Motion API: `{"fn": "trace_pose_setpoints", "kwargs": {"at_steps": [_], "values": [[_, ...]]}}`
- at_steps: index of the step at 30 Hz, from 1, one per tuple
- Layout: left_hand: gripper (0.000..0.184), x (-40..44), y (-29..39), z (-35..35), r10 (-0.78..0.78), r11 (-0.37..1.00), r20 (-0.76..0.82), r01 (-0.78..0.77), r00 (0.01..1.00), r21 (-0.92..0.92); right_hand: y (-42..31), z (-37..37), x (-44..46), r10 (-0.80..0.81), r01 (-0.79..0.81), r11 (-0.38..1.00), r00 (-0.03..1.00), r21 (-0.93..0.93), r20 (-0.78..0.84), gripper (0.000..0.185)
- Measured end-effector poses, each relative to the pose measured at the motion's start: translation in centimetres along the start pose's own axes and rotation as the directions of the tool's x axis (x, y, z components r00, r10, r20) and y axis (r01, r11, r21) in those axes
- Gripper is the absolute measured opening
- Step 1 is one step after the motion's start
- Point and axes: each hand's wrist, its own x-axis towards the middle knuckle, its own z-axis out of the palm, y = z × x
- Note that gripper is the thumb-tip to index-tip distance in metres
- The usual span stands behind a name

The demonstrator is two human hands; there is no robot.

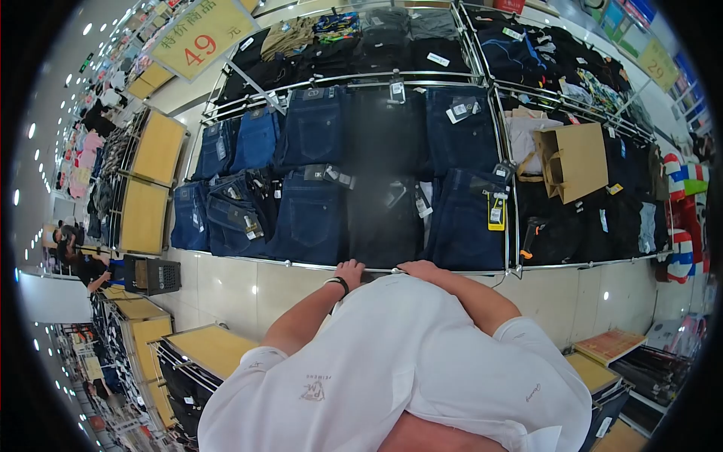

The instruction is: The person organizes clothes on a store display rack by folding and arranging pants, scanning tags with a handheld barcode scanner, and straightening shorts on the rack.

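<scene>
My left hand (349,272), with a dark band and a white band at the wrist, is at the front metal rail (309,266) of a clothing display. Its fingers are curled over the rail. Close by on the right, my right hand (419,268) also lies at the rail, fingers bent and partly hidden by my white shirt (407,339). Just beyond both hands lie folded black jeans (380,226). Folded dark blue jeans (312,218) are on the left of them, and more blue jeans with a yellow tag (495,212) are on the right.
A brown paper bag (584,162) rests on dark clothes at the right. A yellow price sign (199,38) stands at the upper left. People (83,260) are near a dark shopping basket (154,275) at the far left. A wooden-topped rack (211,350) stands lower left.
</scene>
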Motion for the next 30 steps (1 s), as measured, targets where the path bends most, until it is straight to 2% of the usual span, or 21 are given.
{"fn": "trace_pose_setpoints", "kwargs": {"at_steps": [4, 6, 11, 16, 20, 22, 23, 24, 26, 28, 30], "values": [[0.065, -0.3, 0.5, -0.5, -0.027, 0.999, -0.027, 0.028, 0.999, 0.026, 0.1, 0.1, 0.0, -0.024, 0.024, 1.0, 1.0, -0.018, 0.012, 0.047], [0.066, -0.6, 0.9, -1.3, -0.04, 0.999, 0.025, 0.039, 0.999, 0.025, 0.3, 0.5, -0.2, -0.026, 0.027, 0.999, 1.0, -0.042, 0.015, 0.047], [0.063, -1.2, 1.6, -1.9, -0.055, 0.997, 0.018, 0.054, 0.998, 0.054, 1.1, 0.8, -0.8, -0.076, 0.074, 0.993, 0.997, -0.089, -0.017, 0.048], [0.063, -1.4, 2.0, -2.0, -0.079, 0.996, -0.001, 0.079, 0.997, 0.043, 1.3, 1.1, -1.2, -0.008, 0.006, 0.996, 1.0, -0.087, -0.029, 0.049], [0.065, -1.7, 1.7, -1.6, -0.081, 0.996, -0.02, 0.082, 0.996, 0.045, 0.8, 1.1, -2.2, -0.055, 0.045, 0.989, 0.996, -0.141, -0.069, 0.049], [0.066, -1.2, 1.7, -1.5, -0.069, 0.996, -0.012, 0.069, 0.998, 0.065, 1.4, 1.7, -2.1, -0.135, 0.114, 0.979, 0.983, -0.166, -0.121, 0.051], [0.066, -1.0, 1.6, -1.7, -0.077, 0.996, 0.01, 0.077, 0.997, 0.047, 1.7, 2.1, -2.1, -0.125, 0.104, 0.981, 0.985, -0.165, -0.122, 0.055], [0.066, 0.0, 0.6, -0.1, -0.058, 0.993, -0.048, 0.063, 0.997, 0.102, 1.6, 2.3, -2.1, -0.106, 0.086, 0.984, 0.986, -0.154, -0.128, 0.059], [0.061, 0.6, 0.0, 0.4, -0.05, 0.997, -0.046, 0.052, 0.998, 0.052, 1.2, 2.1, -2.4, -0.061, 0.044, 0.989, 0.992, -0.143, -0.112, 0.058], [0.061, 1.0, -0.8, 1.0, -0.024, 0.997, -0.051, 0.028, 0.998, 0.071, -0.3, 1.8, -4.3, -0.078, 0.031, 0.983, 0.963, -0.18, -0.259, 0.037], [0.063, 1.5, -1.3, 1.1, -0.036, 0.997, -0.017, 0.037, 0.999, 0.074, -0.5, 2.3, -4.3, -0.023, -0.023, 0.988, 0.954, -0.15, -0.297, 0.037]]}}
